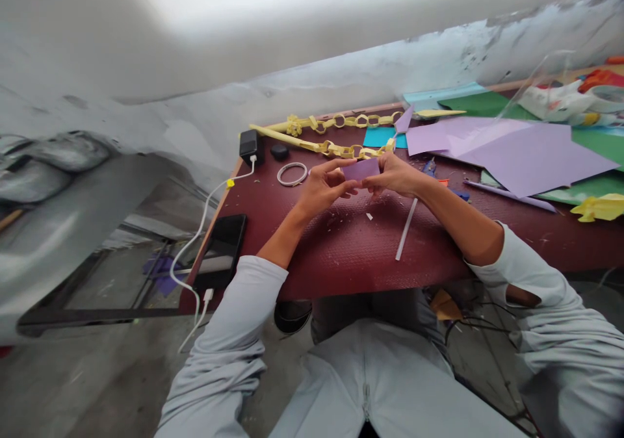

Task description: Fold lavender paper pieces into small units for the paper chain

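Between my two hands, above the dark red table (312, 262), is a small piece of purple paper (361, 170). My left hand (327, 184) pinches its left side between thumb and fingers. On its right side my right hand (394, 175) grips the paper, fingers closed. Just beyond my hands lie yellow paper chains (336, 149) joined to rolled yellow sticks. A blue paper piece (377, 137) is partly covered by the chain. Near my right wrist shows a blue tool (429, 167), mostly hidden, which may be a glue gun. A white stick (406, 230) lies below that wrist.
Purple sheets (521, 158) and green sheets cover the right side. A black phone (221, 249) lies at the left edge. White cable (195, 236) runs from a black charger (249, 145) over that edge. A white ring (292, 174) lies left of my hands.
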Demonstrator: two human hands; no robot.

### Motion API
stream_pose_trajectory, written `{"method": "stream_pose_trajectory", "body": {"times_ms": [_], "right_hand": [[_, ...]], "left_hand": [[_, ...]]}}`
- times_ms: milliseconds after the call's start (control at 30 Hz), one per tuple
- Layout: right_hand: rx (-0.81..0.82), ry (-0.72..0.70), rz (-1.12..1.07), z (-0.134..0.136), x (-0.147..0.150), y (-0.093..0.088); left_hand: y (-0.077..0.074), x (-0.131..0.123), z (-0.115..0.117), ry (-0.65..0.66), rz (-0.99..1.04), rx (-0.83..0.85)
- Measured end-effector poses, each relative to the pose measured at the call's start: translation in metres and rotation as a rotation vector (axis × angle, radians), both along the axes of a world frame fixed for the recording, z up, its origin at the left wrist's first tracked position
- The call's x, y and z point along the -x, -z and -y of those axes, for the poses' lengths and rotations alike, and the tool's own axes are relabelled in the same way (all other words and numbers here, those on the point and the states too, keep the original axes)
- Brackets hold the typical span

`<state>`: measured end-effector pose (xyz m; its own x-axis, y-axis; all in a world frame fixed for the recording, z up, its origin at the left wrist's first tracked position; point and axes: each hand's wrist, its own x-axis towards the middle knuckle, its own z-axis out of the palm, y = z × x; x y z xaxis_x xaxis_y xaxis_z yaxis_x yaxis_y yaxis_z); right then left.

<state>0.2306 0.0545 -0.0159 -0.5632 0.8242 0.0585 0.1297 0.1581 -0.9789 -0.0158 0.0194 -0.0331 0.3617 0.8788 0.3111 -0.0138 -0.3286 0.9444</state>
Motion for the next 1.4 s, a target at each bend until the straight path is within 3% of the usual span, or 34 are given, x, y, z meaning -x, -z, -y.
{"method": "stream_pose_trajectory", "body": {"times_ms": [167,533,800,1067,1233,1400], "right_hand": [[-0.025,-0.006,0.024,0.001,-0.003,-0.006],[-0.077,-0.069,0.115,-0.002,-0.007,-0.009],[-0.033,-0.239,0.207,-0.015,-0.033,-0.022],[-0.043,-0.088,0.141,-0.017,-0.041,-0.022],[-0.068,-0.154,0.111,-0.008,-0.028,-0.019],[-0.120,-0.134,0.087,-0.005,-0.019,-0.015]], "left_hand": [[0.002,0.001,-0.002,0.063,0.021,-0.031],[0.007,0.000,-0.005,0.057,0.026,-0.005],[0.005,0.001,-0.007,0.040,0.031,0.000],[0.004,0.001,-0.006,0.012,0.057,0.001],[0.008,0.000,-0.006,0.039,0.050,-0.041],[0.010,-0.004,-0.008,0.077,0.044,-0.085]]}}
